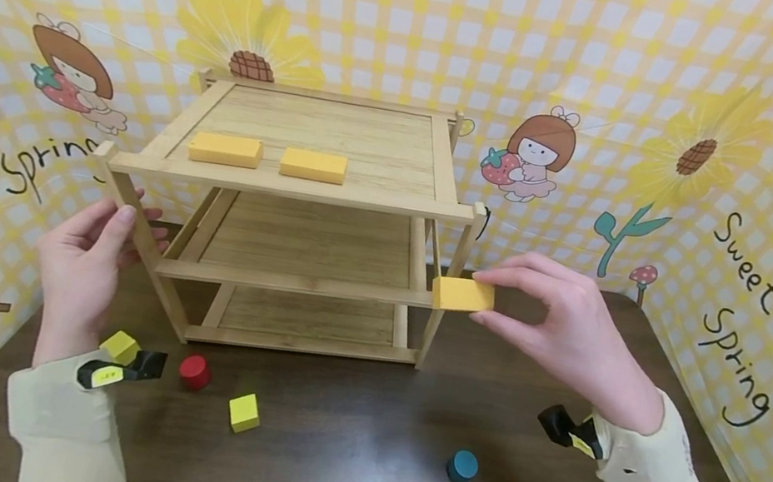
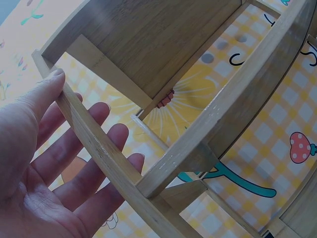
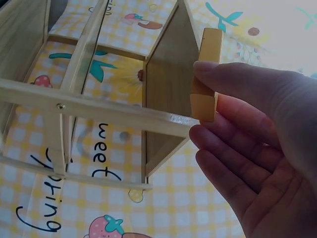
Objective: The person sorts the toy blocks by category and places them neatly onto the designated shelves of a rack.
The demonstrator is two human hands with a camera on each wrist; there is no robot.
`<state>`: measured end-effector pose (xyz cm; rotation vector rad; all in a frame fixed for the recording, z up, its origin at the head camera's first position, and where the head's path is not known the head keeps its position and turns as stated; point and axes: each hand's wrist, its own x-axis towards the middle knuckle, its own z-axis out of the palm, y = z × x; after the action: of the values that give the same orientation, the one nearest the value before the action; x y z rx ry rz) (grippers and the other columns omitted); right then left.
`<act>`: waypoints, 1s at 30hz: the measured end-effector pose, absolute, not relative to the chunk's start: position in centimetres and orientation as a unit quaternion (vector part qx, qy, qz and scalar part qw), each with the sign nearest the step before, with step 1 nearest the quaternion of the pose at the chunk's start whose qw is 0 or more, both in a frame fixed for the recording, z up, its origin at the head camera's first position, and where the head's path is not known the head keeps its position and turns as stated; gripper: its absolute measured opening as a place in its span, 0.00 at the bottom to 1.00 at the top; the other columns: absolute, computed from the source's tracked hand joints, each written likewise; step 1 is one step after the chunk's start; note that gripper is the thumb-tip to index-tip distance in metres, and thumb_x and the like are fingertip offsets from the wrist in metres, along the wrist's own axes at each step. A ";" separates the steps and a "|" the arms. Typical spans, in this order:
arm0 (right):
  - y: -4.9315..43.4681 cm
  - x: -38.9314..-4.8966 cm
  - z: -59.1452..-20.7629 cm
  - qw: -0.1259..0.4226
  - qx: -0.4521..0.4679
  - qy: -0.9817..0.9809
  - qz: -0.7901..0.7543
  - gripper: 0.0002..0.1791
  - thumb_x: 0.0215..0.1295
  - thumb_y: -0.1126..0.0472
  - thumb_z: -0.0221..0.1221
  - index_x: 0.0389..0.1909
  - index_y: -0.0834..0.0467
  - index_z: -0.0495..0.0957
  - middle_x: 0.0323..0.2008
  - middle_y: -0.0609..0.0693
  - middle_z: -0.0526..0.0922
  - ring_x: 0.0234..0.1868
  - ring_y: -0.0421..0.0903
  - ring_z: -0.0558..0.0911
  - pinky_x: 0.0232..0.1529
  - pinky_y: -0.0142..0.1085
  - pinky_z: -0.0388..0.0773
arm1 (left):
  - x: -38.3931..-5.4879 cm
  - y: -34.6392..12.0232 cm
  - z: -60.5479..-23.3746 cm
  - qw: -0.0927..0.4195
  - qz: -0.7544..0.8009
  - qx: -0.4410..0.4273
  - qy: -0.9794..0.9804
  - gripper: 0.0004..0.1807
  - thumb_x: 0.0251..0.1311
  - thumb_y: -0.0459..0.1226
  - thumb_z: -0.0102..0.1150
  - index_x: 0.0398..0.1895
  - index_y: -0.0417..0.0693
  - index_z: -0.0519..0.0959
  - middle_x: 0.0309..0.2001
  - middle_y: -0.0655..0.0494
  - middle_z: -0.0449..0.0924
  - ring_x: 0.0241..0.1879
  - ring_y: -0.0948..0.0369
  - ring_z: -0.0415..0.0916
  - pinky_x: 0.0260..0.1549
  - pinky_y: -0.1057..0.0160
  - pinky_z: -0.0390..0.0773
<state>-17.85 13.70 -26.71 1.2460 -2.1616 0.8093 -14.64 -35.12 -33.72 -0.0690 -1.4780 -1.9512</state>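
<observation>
Checked cloth [image 1: 388, 39] behind, raised right hand [image 1: 560, 319] pinches yellow block [image 1: 464, 295].

Yellow-orange rectangular block [image 1: 463, 295], smooth, pinched near its right end in the right grip [image 1: 556, 323]; long side roughly level, in front of right front post in head view; contact with post unclear. Pale wooden three-tier rack [image 1: 307, 286]: open frame, flat panels, upright on dark table [image 1: 352, 455], left grip [image 1: 88, 253] around front-left post.
</observation>
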 end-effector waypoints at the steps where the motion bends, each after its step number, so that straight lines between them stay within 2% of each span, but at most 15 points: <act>1: 13.6 -17.8 -26.7 0.256 0.460 -0.796 0.299 0.24 0.46 0.67 0.80 0.47 0.55 0.88 0.42 0.42 0.85 0.43 0.40 0.84 0.48 0.24 0.75 | -14.6 -35.1 -33.7 0.339 -0.750 -0.027 -0.567 0.20 0.67 0.32 0.64 0.56 0.24 0.79 0.41 0.41 0.87 0.32 0.54 0.87 0.36 0.61 0.86; 10: 12.7 -17.5 -26.3 0.255 0.472 -0.787 0.305 0.24 0.46 0.67 0.80 0.47 0.55 0.88 0.42 0.42 0.85 0.41 0.37 0.83 0.43 0.27 0.76 | -14.7 -35.1 -33.7 0.341 -0.747 -0.030 -0.570 0.20 0.67 0.32 0.64 0.56 0.24 0.78 0.39 0.41 0.87 0.31 0.54 0.87 0.36 0.62 0.86; 19: 11.3 -17.3 -25.7 0.255 0.489 -0.771 0.319 0.24 0.47 0.68 0.79 0.48 0.56 0.88 0.43 0.44 0.85 0.44 0.41 0.84 0.47 0.29 0.77 | -14.6 -35.2 -33.7 0.341 -0.743 -0.026 -0.575 0.20 0.68 0.33 0.64 0.56 0.26 0.79 0.40 0.42 0.87 0.32 0.54 0.87 0.36 0.63 0.86; 30: 9.8 -17.1 -25.2 0.256 0.498 -0.763 0.322 0.23 0.49 0.69 0.78 0.48 0.55 0.87 0.44 0.44 0.85 0.42 0.42 0.83 0.44 0.30 0.77 | -14.6 -35.1 -33.7 0.342 -0.743 -0.026 -0.575 0.19 0.68 0.32 0.64 0.56 0.25 0.79 0.39 0.42 0.87 0.31 0.54 0.87 0.35 0.63 0.86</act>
<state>-17.10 9.82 -25.15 1.3525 -2.0706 0.8735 -14.59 -35.10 -33.69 -0.0681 -1.4949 -1.9318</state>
